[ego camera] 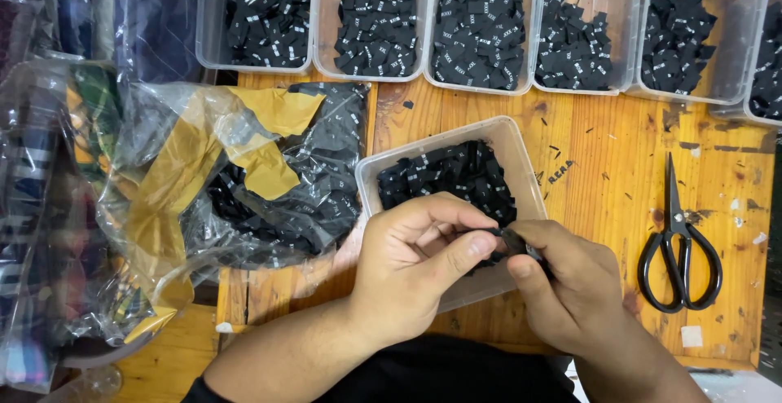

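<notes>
My left hand [415, 260] and my right hand [570, 285] meet over the near edge of a clear plastic tub [521, 154] on the wooden table [603, 150]. Together they pinch a small black fabric label [511, 241] between thumbs and forefingers. The tub holds a heap of the same black labels [456, 175] with small white marks. Both hands' other fingers are curled in.
A row of several clear tubs [481, 24] full of black labels lines the far edge. A crumpled plastic bag [244, 175] with brown tape and more labels lies left. Black scissors [678, 248] rest at right. Wrapped fabric [41, 207] is stacked far left.
</notes>
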